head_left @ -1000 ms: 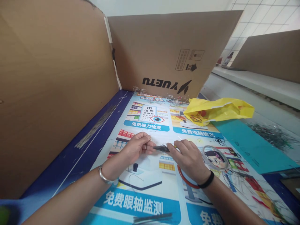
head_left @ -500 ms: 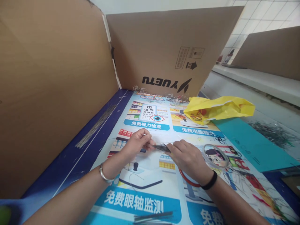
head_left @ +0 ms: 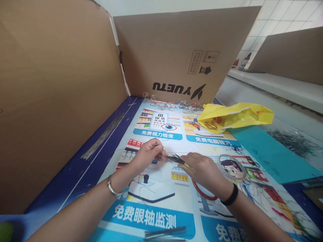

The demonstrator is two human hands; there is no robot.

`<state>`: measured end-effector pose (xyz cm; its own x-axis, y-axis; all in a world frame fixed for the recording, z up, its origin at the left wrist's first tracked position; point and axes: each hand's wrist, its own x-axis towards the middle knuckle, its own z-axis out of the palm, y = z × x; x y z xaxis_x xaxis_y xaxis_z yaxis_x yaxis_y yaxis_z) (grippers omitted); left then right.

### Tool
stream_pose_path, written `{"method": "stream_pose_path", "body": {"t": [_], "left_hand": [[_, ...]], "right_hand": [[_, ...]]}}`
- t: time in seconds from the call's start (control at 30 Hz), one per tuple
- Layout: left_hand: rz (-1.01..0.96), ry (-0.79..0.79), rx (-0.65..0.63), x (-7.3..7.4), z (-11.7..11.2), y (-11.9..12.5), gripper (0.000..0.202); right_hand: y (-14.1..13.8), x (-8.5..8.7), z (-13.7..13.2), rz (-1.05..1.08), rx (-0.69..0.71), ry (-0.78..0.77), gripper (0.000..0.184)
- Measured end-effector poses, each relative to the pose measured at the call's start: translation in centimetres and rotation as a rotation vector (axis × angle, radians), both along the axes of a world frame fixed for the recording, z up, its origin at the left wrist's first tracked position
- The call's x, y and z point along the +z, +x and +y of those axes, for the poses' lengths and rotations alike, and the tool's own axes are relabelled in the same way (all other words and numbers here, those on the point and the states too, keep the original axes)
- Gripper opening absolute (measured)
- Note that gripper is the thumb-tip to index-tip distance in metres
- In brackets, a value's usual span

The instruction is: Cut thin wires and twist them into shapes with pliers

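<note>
My left hand (head_left: 152, 151) is pinched closed over the printed sheet, on a thin wire (head_left: 164, 148) of which only a faint strand shows at the fingertips. A pair of fine-nosed pliers (head_left: 178, 159) with dark jaws and a yellowish handle lies in my closed right hand (head_left: 203, 168). The pliers' dark tip points left and reaches the left fingertips; whether it grips the wire I cannot tell. Below the right wrist is a red ring (head_left: 202, 192), partly covered by the hand. A clear round dish or roll (head_left: 232, 168) sits just right of that hand.
Straight wires (head_left: 103, 136) lie in a bundle on the blue surface at left, and another dark bundle (head_left: 165, 233) is at the front edge. A yellow plastic bag (head_left: 237, 116) rests at back right. Cardboard panels (head_left: 176, 50) stand behind and left. Tangled wire scraps (head_left: 294, 143) lie at right.
My right hand has shifted slightly and its grip has turned, so more of the pliers and their yellowish handle shows. The left hand stays nearly still.
</note>
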<state>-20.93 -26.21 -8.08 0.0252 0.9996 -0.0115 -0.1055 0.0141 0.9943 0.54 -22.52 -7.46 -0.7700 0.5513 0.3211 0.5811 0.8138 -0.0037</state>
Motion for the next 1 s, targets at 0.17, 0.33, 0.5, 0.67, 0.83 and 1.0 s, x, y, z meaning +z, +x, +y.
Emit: {"method": "stream_pose_path", "body": {"t": [0.17,0.33,0.5,0.67,0.83,1.0], "left_hand": [[0.023,-0.003,0.004,0.2,-0.1,0.0,0.019],[-0.045,-0.155,0.076,0.1,0.0,0.2,0.025],[-0.138,-0.250,0.071,-0.1,-0.4,0.6,0.024],[-0.192,-0.244,0.058,0.2,-0.7,0.7,0.021],[-0.166,-0.221,0.130,0.3,-0.5,0.6,0.022],[-0.211,-0.239,0.155,0.2,-0.5,0.9,0.021]], "right_hand": [[-0.1,-0.2,0.0,0.004,-0.002,-0.034,0.017],[-0.7,-0.8,-0.1,0.098,-0.013,0.192,0.017],[-0.6,-1.0,-0.6,0.068,-0.015,0.419,0.017],[-0.5,-1.3,-0.4,0.145,-0.107,0.431,0.021],[-0.6,-1.5,0.1,0.189,-0.130,0.308,0.018],[-0.4,-1.5,-0.4,0.174,-0.025,0.414,0.018]]}}
